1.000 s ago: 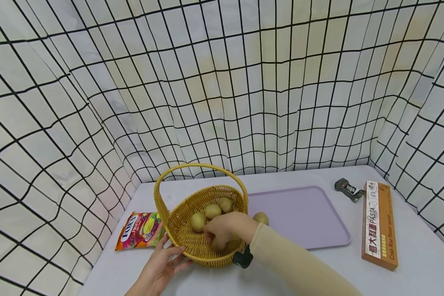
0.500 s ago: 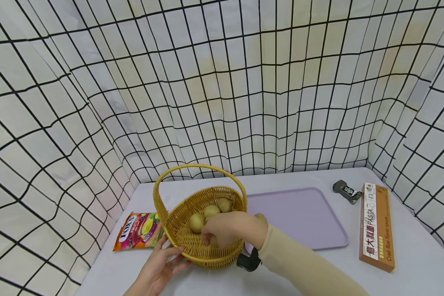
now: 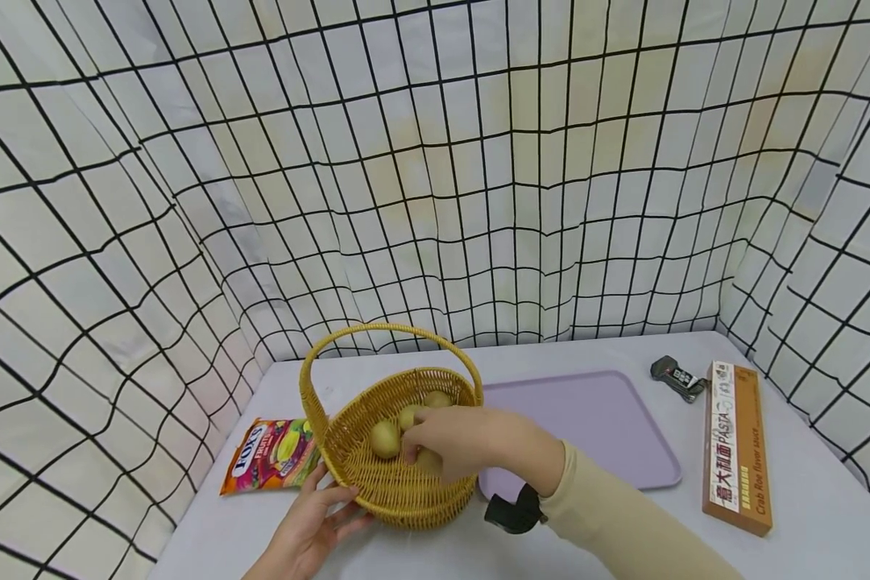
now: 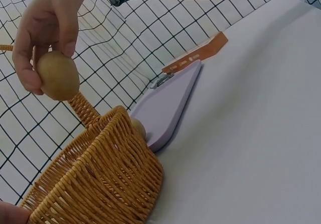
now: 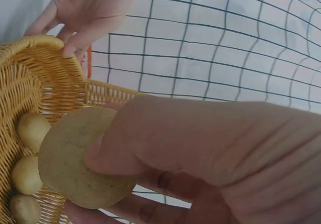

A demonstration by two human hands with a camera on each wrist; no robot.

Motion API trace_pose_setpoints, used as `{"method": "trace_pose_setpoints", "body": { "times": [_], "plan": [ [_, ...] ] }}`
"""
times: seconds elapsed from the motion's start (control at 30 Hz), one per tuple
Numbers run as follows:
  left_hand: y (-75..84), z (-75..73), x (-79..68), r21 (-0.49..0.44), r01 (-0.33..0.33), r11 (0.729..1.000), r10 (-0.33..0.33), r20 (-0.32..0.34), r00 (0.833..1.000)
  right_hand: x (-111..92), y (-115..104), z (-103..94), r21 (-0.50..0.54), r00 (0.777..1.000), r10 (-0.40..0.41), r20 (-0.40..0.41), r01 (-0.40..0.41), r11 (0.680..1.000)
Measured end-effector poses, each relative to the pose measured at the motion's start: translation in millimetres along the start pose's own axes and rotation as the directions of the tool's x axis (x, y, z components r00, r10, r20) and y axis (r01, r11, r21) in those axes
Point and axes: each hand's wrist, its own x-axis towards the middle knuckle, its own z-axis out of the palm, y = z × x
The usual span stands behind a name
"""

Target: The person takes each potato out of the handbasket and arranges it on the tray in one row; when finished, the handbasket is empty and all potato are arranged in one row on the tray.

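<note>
Above the right side of the wicker basket, my right hand holds a potato between thumb and fingers. In the left wrist view that potato hangs higher than the basket's rim. Several potatoes lie inside, among them one in the middle and another seen in the right wrist view. My left hand grips the basket's near left edge, thumb over the rim and fingers against the outside. One more potato shows beyond the basket by the tray; my right arm hides it in the head view.
A lilac tray lies right of the basket. Farther right are a pasta box and a small dark packet. A Fox's candy bag is on the left. Black-gridded white curtains enclose the table.
My right hand has risen from the basket's bottom and shifted right, bringing a potato up with it. The left hand keeps its place on the rim.
</note>
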Motion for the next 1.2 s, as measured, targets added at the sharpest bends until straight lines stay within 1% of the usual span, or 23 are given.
{"method": "trace_pose_setpoints", "body": {
  "times": [0.23, 0.37, 0.5, 0.63, 0.7, 0.83, 0.97, 1.2],
  "plan": [
    [1.6, 0.5, 1.2, 0.005, -0.008, 1.0, 0.008, 0.01, 1.0, -23, 7, -15.1, 0.04, 0.996, -0.023, -0.083, 0.026, 0.999],
    [1.6, -0.6, 1.5, 0.002, -0.007, 1.0, 0.007, 0.005, 1.0, -36, 5, -21.7, 0.056, 0.994, -0.02, -0.111, 0.026, 0.998],
    [2.0, -2.2, 1.8, -0.007, -0.004, 1.0, 0.004, -0.006, 1.0, -44, 2, -25.3, 0.053, 0.989, -0.043, -0.141, 0.051, 0.997],
    [1.5, -2.2, 2.7, -0.008, -0.003, 1.0, 0.003, -0.004, 1.0, -52, 2, -26.2, 0.039, 0.981, -0.076, -0.176, 0.084, 0.996],
    [0.5, -2.1, 3.3, -0.012, -0.002, 1.0, 0.002, 0.003, 1.0, -57, 3, -25.6, 0.039, 0.979, -0.074, -0.19, 0.083, 0.996],
    [-1.4, -2.4, 4.2, -0.025, -0.001, 1.0, 0.001, 0.016, 1.0, -67, 12, -23.0, 0.054, 0.976, -0.044, -0.214, 0.057, 0.997],
    [-1.6, -2.5, 4.1, -0.034, 0.001, 0.999, 0.0, 0.013, 1.0, -75, 25, -19.0, 0.073, 0.972, -0.021, -0.235, 0.039, 0.997],
    [-0.3, -0.7, 2.9, -0.037, 0.009, 0.999, -0.009, 0.008, 1.0, -89, 47, -11.8, 0.07, 0.971, -0.003, -0.239, 0.02, 0.997]
  ]
}}
